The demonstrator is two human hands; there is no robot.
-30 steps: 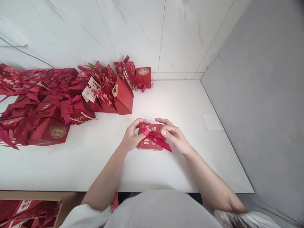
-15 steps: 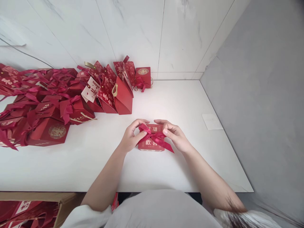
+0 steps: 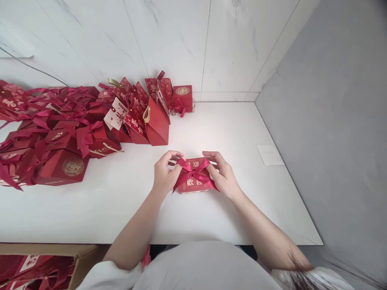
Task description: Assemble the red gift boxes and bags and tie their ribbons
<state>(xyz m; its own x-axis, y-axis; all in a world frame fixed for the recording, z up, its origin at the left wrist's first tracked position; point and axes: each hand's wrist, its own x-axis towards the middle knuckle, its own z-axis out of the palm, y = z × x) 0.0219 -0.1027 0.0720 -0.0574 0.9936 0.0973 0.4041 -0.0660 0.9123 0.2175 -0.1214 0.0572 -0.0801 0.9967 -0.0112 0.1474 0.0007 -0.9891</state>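
A small red gift box point(image 3: 193, 187) with pale printed characters lies on the white table in front of me. Across its top runs a crimson ribbon point(image 3: 196, 176) tied in a bow, its two tails spread toward me on either side. My left hand point(image 3: 167, 171) pinches the bow's left loop between thumb and fingers. At the right loop, my right hand point(image 3: 224, 174) is closed in the same way, thumb against the ribbon. The fingertips of both hands are partly hidden behind the loops.
Several red gift boxes with ribbons point(image 3: 60, 169) crowd the table's left side. Taller red boxes point(image 3: 159, 127) and one small box point(image 3: 182, 94) stand near the tiled wall. A white square point(image 3: 270, 155) lies at the right edge. A cardboard carton point(image 3: 81, 262) holds red items below left.
Both hands have drawn slightly apart, pulling the bow's loops outward. The loops now look fuller and more even, and a left tail shows beside the box.
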